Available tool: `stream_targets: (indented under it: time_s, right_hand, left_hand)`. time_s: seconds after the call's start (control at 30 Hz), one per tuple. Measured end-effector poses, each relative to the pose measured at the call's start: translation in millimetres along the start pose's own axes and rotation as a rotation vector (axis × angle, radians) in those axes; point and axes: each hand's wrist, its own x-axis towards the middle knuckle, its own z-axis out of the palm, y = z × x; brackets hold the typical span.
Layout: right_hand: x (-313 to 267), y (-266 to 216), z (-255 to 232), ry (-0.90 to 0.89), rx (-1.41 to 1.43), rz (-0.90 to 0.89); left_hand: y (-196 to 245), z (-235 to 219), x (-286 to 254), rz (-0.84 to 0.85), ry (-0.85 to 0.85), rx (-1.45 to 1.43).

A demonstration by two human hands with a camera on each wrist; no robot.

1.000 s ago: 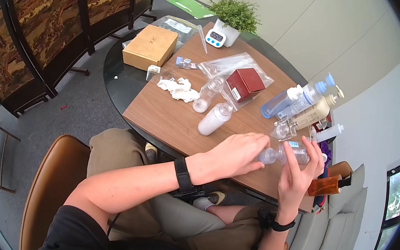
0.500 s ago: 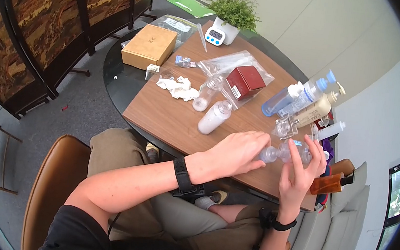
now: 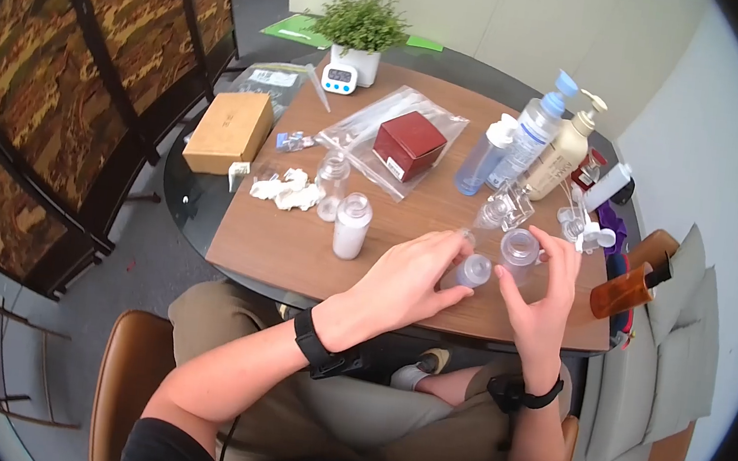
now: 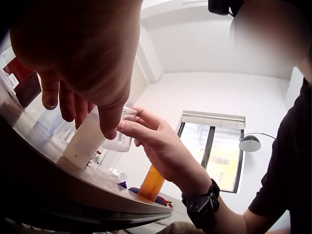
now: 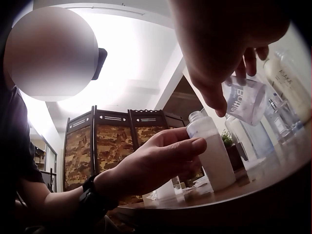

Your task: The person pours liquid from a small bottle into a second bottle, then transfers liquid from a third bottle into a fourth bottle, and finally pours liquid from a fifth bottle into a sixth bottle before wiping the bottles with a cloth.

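Observation:
My left hand (image 3: 414, 277) grips a frosted bottle (image 3: 473, 272) with its mouth bare; in the right wrist view this bottle (image 5: 214, 158) stands upright, close over the tabletop. Thumb and fingers of my right hand (image 3: 549, 292) hold a short, wide clear bottle (image 3: 519, 252) by its sides, its open mouth facing up. Printed lettering with the word "Bottle" shows on this clear bottle (image 5: 243, 101) in the right wrist view. The two bottles are side by side with a small gap between their mouths. Behind them a small clear bottle (image 3: 491, 213) stands on the table.
On the wooden table (image 3: 380, 295) are a white-filled bottle (image 3: 351, 228), a clear bottle (image 3: 332, 185), crumpled tissue (image 3: 287, 190), a dark red box (image 3: 409, 144) on plastic bags and several pump bottles (image 3: 524, 144). An amber bottle (image 3: 618, 298) is near the right edge.
The clear bottle lay tipped with its mouth against the frosted bottle's mouth; now it is upright and the mouths are apart. The head view has turned to the right.

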Motion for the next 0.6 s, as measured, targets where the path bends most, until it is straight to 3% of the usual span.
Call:
stream_targets:
  time_s: [0.1, 0.17, 0.23, 0.3, 0.37, 0.6]
  right_hand:
    - [-3.0, 1.5, 3.1, -0.081, 0.165, 0.183]
    - [-8.1, 11.4, 11.4, -0.057, 0.174, 0.194]
    - [-11.0, 14.0, 18.2, -0.114, 0.295, 0.240]
    - [-13.0, 16.6, 22.3, -0.106, 0.327, 0.255]
    - [-13.8, 17.2, 25.3, -0.175, 0.397, 0.277]
    - [-9.6, 15.8, 4.3, -0.087, 0.402, 0.178]
  left_hand:
    - [7.8, -2.7, 1.6, -0.017, -0.013, 0.000]
    - [14.2, -6.3, 3.6, -0.011, -0.034, -0.001]
    - [20.3, -9.9, 5.1, -0.106, -0.017, -0.012]
    - [19.0, -8.6, 5.8, -0.090, -0.026, -0.024]
    - [19.4, -9.9, 6.3, -0.180, -0.011, -0.041]
    - [21.4, -9.3, 6.0, -0.165, -0.016, 0.037]
